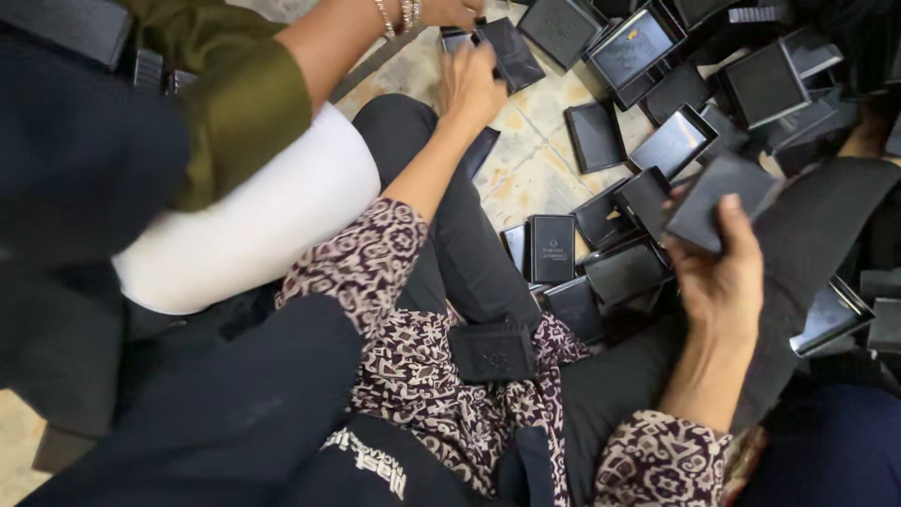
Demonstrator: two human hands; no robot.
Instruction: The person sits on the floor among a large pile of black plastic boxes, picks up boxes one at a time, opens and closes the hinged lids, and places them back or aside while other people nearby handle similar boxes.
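The black box lid (718, 199) sits in the person's right hand (721, 282), on the right of the scene, held up over the lap with the thumb along its near edge and the fingers hidden behind it. Nearest the camera, a small black box (493, 350) rests loose on the patterned tunic (413, 376), between the knees. Just beyond it a heap of black boxes (619, 253) lies on the tiled floor (535, 160), some open side up, some leaning on each other, and one closed box with a pale emblem (552, 246) stands among them. Farther off, the person's left hand (469, 84) reaches out with fingers curled on a flat black piece (511, 52). Another person's hand (450, 11), with a bracelet (399, 14) on its wrist, touches the same cluster at the far edge.

The lid is held only by its edge, so it could likely slip and drop onto the heap. The box on the lap may slide off if a knee shifts. Two hands crowding one spot could knock the leaning boxes over.
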